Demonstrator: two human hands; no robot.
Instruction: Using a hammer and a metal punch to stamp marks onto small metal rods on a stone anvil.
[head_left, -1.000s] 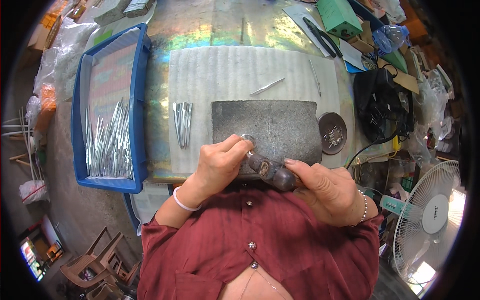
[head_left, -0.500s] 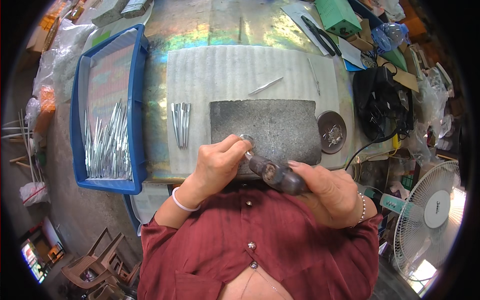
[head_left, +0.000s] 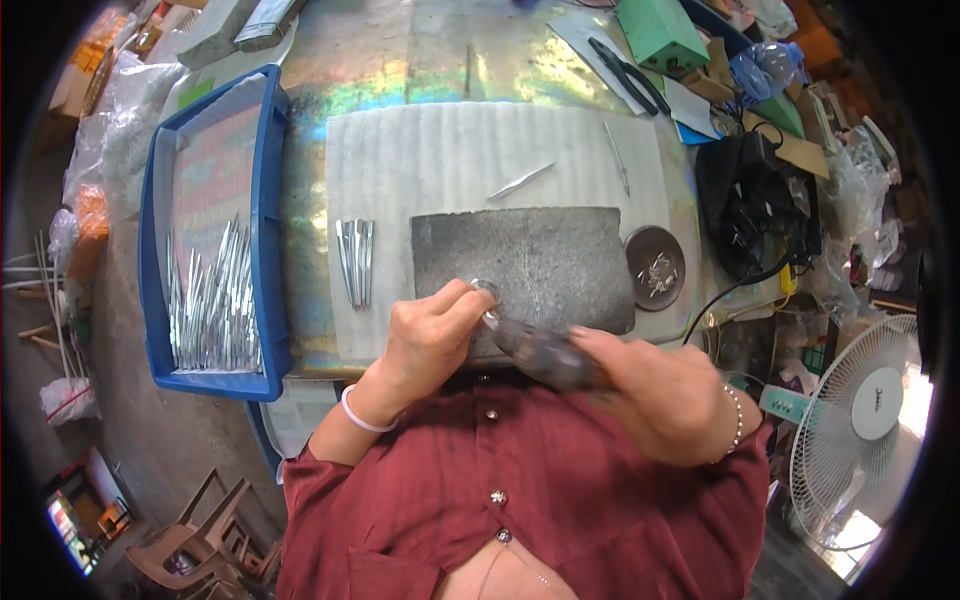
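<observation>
My left hand (head_left: 428,328) is closed in a pinch over the front edge of a dark grey stone slab (head_left: 530,250). At its fingertips shows a small shiny metal piece (head_left: 484,287), mostly hidden by the fingers. My right hand (head_left: 672,395) is wrapped round a dark hammer (head_left: 540,352), smeared by motion. The hammer's narrow end comes close to the left fingertips; whether they touch I cannot tell. On the white foam sheet (head_left: 390,140) left of the slab lie several slim metal tools (head_left: 355,265) side by side. Behind the slab lies one slim metal piece (head_left: 522,181).
A blue tray (head_left: 275,200) at the left holds many slim metal pieces (head_left: 215,310). Right of the slab sits a round dark dish (head_left: 638,242) with small metal bits. Pliers (head_left: 630,75), a green box (head_left: 660,35), a black bag (head_left: 735,200) and a fan (head_left: 860,430) stand farther right.
My right hand has shifted slightly right and down, and the hammer has become blurred. My left hand keeps its pinch near the slab's edge. The whole view has shifted slightly.
</observation>
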